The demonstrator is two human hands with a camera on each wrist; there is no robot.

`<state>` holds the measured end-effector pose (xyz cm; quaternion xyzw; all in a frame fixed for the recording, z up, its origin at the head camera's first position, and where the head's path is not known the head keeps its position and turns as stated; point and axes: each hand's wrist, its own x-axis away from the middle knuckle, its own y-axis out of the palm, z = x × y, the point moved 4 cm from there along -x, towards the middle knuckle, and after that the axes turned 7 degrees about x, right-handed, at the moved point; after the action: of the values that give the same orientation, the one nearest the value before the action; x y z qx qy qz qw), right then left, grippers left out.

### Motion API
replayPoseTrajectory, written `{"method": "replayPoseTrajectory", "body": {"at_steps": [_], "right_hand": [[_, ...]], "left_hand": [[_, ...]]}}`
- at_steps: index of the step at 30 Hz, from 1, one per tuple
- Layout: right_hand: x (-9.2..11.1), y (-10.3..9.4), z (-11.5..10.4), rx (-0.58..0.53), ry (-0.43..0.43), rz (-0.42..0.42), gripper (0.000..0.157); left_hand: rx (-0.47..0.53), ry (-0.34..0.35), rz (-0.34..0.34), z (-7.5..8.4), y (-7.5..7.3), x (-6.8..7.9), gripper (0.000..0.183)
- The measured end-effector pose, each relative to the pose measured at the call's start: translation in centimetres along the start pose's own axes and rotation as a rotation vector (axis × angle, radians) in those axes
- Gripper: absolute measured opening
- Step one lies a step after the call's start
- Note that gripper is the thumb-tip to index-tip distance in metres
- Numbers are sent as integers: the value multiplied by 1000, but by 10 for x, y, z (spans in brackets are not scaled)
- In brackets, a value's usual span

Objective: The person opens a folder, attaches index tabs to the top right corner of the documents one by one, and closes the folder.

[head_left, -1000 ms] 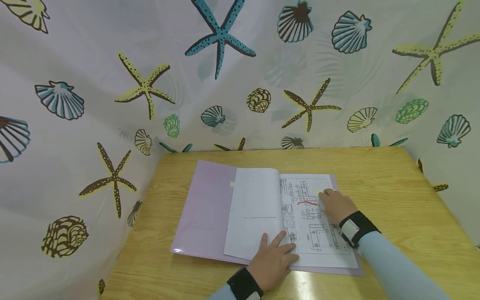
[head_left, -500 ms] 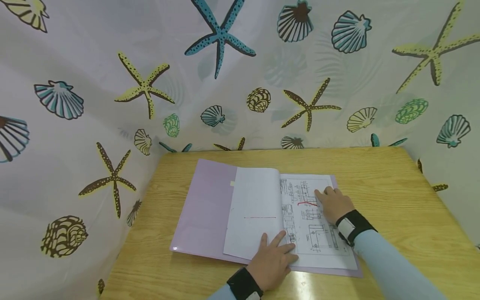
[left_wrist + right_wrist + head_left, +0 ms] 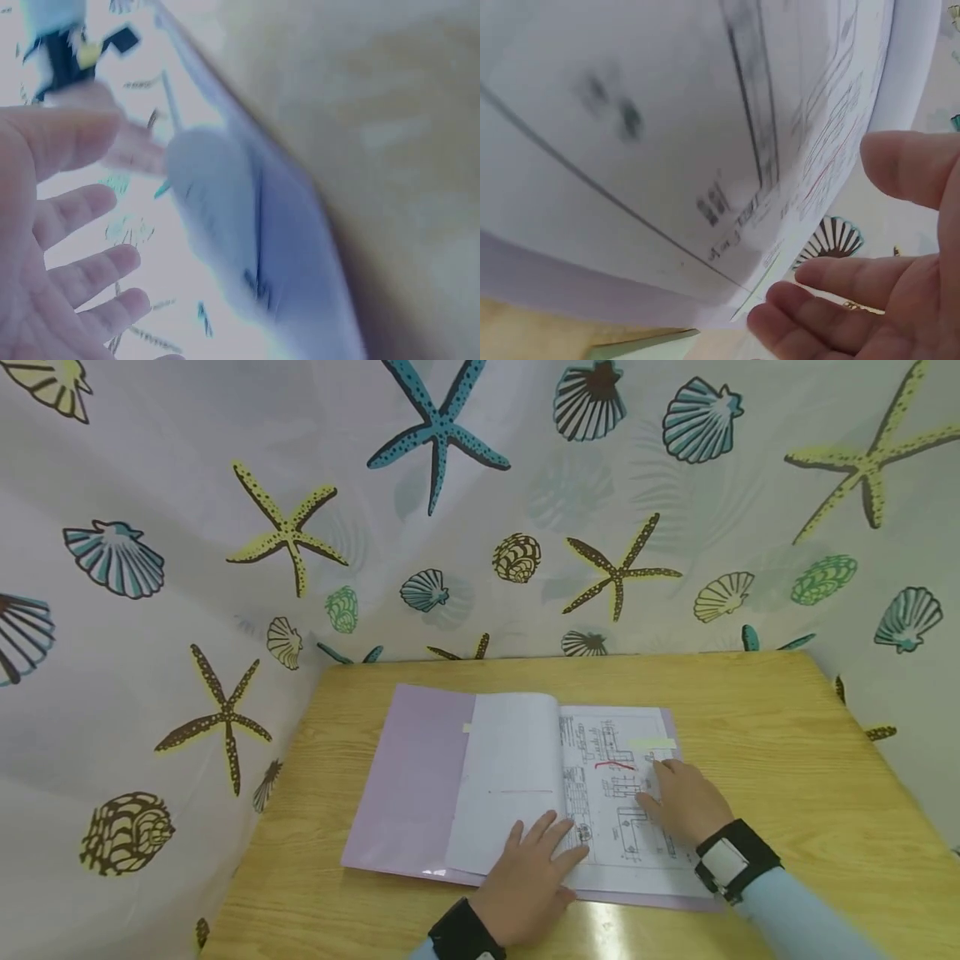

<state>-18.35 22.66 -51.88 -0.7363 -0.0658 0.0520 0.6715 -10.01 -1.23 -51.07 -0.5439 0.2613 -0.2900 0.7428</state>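
A lilac folder (image 3: 422, 777) lies open with its white pages spread. The left page (image 3: 517, 743) is nearly blank, with one thin line across it. On the right page (image 3: 600, 877) are printed technical drawings and a red pen stroke (image 3: 615, 766). A pale yellow sticky strip (image 3: 652, 743) lies along that page's upper right edge. My right hand (image 3: 688, 802) hovers just below the strip, fingers relaxed and holding nothing, as the right wrist view also shows. My left hand (image 3: 525, 881) is over the pages' lower middle, fingers spread; nothing is in its palm (image 3: 45, 300).
The folder lies on a wood-grain table (image 3: 787, 735). A white curtain (image 3: 480, 610) printed with starfish and shells hangs behind and at both sides. A small pale tab (image 3: 467, 727) sticks out at the left page's edge.
My right hand has left the sticky strip and drawn back toward the lower right, uncovering it on the page. My left hand has shifted slightly left.
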Motion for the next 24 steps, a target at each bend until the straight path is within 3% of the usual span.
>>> {"method": "replayPoseTrajectory", "body": {"at_steps": [5, 13, 20, 24], "right_hand": [[22, 0, -7, -7, 15, 6, 74], [38, 5, -10, -52, 2, 21, 87], [42, 11, -11, -63, 1, -26, 99], [43, 15, -12, -49, 2, -33, 100]], "left_hand": [[54, -144, 21, -29, -17, 16, 74], [76, -280, 25, -82, -17, 49, 107], [138, -311, 24, -94, -12, 62, 112], [122, -327, 15, -95, -8, 64, 110]]}}
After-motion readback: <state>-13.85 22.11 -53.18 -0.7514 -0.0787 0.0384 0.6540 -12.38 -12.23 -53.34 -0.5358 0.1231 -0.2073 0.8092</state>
